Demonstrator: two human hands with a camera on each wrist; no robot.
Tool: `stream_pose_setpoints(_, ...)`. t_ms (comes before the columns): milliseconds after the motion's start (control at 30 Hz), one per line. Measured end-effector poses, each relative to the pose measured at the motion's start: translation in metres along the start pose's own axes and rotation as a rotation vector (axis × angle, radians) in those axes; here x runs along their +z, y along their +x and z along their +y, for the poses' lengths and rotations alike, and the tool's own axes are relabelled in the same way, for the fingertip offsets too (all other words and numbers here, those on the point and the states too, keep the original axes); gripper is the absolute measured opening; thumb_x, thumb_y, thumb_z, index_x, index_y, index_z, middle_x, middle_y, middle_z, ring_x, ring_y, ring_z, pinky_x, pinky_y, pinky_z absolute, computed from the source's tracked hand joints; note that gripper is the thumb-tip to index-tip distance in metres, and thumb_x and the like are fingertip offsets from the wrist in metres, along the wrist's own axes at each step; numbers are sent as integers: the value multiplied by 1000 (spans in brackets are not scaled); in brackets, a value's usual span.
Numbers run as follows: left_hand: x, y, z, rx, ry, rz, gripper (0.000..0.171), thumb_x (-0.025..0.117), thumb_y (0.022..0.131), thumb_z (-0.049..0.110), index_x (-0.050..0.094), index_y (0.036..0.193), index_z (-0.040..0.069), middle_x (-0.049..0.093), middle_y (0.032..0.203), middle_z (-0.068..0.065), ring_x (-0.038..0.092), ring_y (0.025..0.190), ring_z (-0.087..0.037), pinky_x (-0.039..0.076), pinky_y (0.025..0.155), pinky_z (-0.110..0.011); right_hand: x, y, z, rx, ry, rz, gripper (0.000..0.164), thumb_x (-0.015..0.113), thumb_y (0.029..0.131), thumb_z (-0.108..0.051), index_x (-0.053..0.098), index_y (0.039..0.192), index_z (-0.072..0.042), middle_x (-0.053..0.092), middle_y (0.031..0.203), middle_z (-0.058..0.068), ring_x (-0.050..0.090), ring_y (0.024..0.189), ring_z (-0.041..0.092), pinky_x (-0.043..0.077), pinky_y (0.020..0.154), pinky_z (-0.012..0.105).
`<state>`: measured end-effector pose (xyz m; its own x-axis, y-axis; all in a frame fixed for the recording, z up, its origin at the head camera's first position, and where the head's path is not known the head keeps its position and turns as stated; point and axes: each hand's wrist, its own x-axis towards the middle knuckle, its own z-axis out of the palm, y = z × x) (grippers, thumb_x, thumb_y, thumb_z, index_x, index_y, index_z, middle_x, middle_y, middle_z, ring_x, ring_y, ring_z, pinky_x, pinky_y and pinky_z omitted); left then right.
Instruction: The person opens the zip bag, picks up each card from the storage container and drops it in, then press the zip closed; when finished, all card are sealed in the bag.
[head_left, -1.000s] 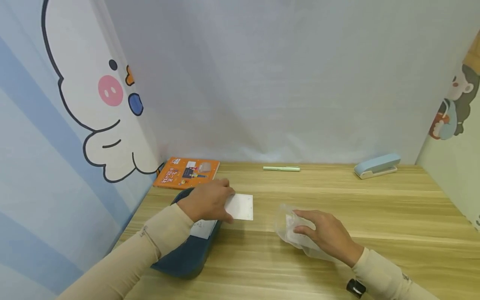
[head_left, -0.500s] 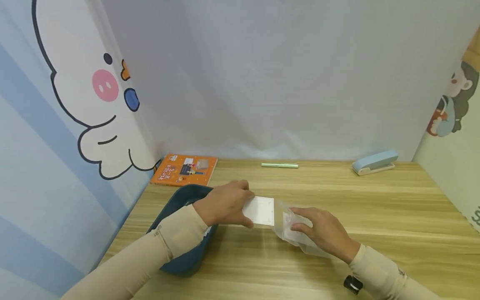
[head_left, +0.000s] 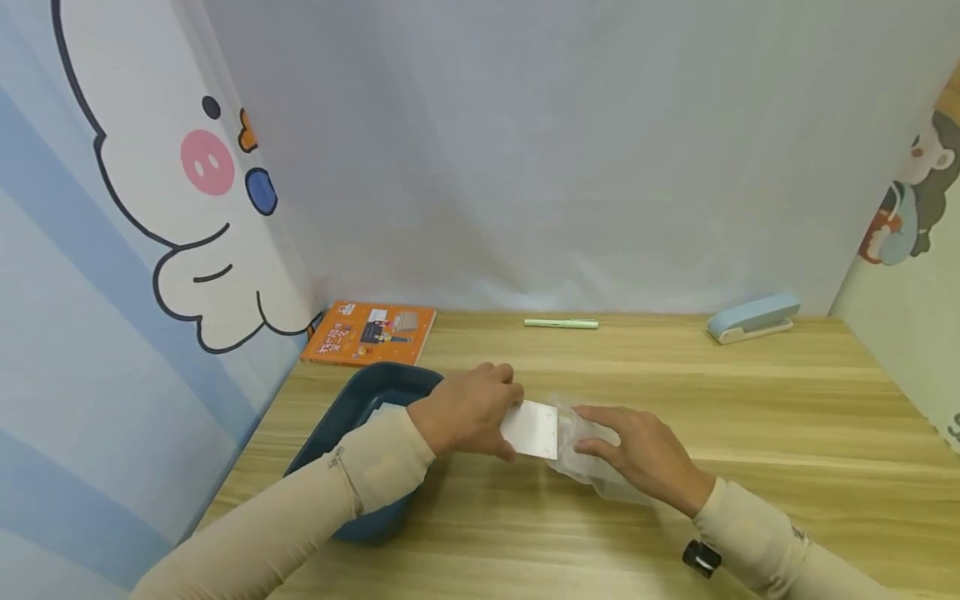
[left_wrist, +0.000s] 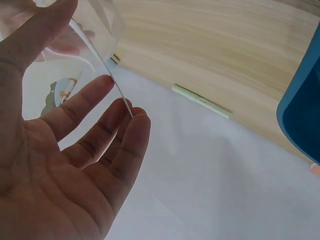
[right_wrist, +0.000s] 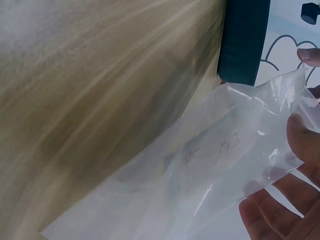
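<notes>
My left hand (head_left: 471, 412) pinches a thin white card (head_left: 531, 430) between the thumb and fingers. In the left wrist view the card (left_wrist: 102, 62) shows edge-on as a narrow white line. My right hand (head_left: 651, 457) grips a translucent plastic bag (head_left: 609, 485) near its mouth, thumb on one side and fingers on the other. The card's right edge meets the bag's mouth; whether it has entered cannot be told. Through the bag (right_wrist: 215, 150) in the right wrist view, a pale sheet with faint marks shows inside.
A dark blue bin (head_left: 393, 377) with white paper (head_left: 384, 410) in it stands under my left forearm. Behind it lies an orange book (head_left: 371, 335). A pale green pen (head_left: 561, 323) and a light blue stapler (head_left: 753, 318) lie near the back wall.
My left hand has carried the card right, away from above the bin, up to the bag's mouth. The right hand has stayed nearly in place, still holding the bag.
</notes>
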<state>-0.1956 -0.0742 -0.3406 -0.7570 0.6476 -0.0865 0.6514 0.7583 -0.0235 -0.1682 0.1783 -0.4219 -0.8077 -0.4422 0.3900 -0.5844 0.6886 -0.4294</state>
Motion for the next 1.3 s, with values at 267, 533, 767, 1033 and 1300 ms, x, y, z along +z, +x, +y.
stream_pose_setpoints(267,-3,3,1,-13,45,32,60,91,67,48,73,112,14,60,106,-1,55,91,-16,53,65,-27,1,2,0,-23,10,-5,45,80,84,-27,72,124,-7,72,116,9,71,101,28,57,78,43)
stream_pose_setpoints(533,-4,4,1,-9,53,21,56,92,67,46,74,111,15,60,106,-1,56,93,-17,54,68,-28,2,4,-3,-12,33,-15,44,79,85,-26,71,124,-7,72,116,9,71,100,27,57,77,42)
stream_pose_setpoints(767,1,7,10,57,20,-20,59,86,72,55,72,115,17,60,119,0,56,103,-16,53,76,-24,1,7,-4,-7,13,1,45,79,85,-28,71,125,-7,72,115,9,71,99,27,57,75,42)
stream_pose_setpoints(1033,3,1,1,12,-7,-3,62,86,73,55,69,122,21,60,126,3,58,112,-17,55,75,-32,-2,7,-2,-11,-5,20,45,79,85,-28,72,124,-7,73,115,10,70,100,29,56,77,44)
stream_pose_setpoints(1300,11,-1,5,65,-68,-66,51,82,83,42,67,129,24,65,112,5,64,90,-10,53,70,-29,0,7,-3,1,18,20,45,79,85,-29,72,125,-8,72,117,9,70,102,30,56,78,46)
